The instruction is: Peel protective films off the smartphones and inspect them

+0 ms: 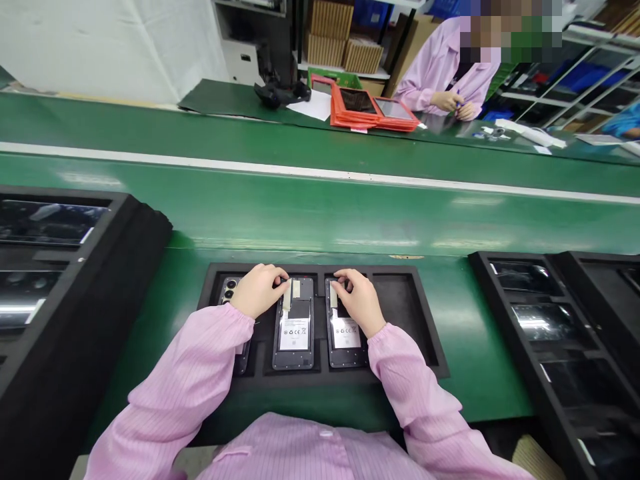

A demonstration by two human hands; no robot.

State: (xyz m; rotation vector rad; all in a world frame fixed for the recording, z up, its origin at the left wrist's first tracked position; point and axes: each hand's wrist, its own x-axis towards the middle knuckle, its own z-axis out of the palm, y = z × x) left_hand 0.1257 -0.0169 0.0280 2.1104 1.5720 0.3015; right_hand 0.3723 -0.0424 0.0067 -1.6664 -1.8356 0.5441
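A black foam tray (435, 353) lies in front of me with three phones in its slots. The middle phone (294, 363) has its back cover off, showing a white battery label and pale strips near its top. My left hand (257, 290) reaches over the left phone (241, 360), thumb and finger pinched on a pale strip (287, 300) at the middle phone's upper left. At the right phone (346, 359), also uncovered, my right hand (361, 300) has bent fingers closed by another pale strip (333, 295); its exact grip is unclear. The left phone shows camera lenses and is partly hidden.
Black foam trays holding phones stand at the left (75, 320) and right (525, 320). Beyond the green bench (320, 213), a co-worker (445, 73) in pink sits by red-framed devices (357, 100) and a black object (281, 93).
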